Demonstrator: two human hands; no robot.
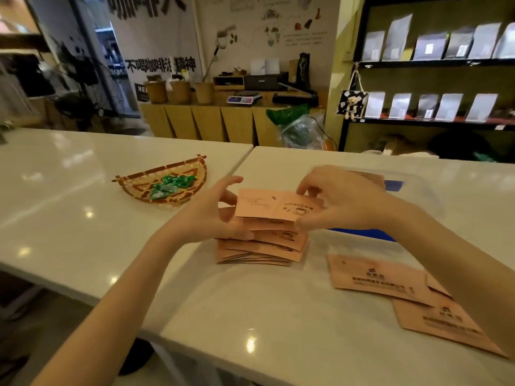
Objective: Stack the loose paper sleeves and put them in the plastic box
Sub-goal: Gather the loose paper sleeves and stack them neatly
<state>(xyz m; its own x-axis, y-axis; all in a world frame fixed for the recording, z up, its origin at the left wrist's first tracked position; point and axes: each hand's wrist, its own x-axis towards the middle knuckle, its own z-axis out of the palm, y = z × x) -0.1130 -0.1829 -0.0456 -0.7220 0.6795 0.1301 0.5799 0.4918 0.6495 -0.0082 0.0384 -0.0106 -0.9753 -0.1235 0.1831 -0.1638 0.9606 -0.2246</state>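
Note:
A stack of pink-brown paper sleeves [262, 246] lies fanned on the white counter [250, 316] in front of me. Both hands hold the top sleeve [267, 204], printed with a coffee cup, just above the stack. My left hand [206, 215] grips its left end, and my right hand [342, 201] pinches its right end. Loose sleeves lie to the right: one [373, 277] flat, another [440, 324] nearer the counter's edge under my right forearm. Behind my right hand stands the clear plastic box [423, 185] with blue parts, and more sleeves [370, 176] are inside it.
A fan-shaped woven basket [131, 185] of green wrapped candies sits on the adjoining counter to the left. A seam separates the two counters. A wooden cabinet with buckets and a scale stands behind, and shelves of bags are at the right.

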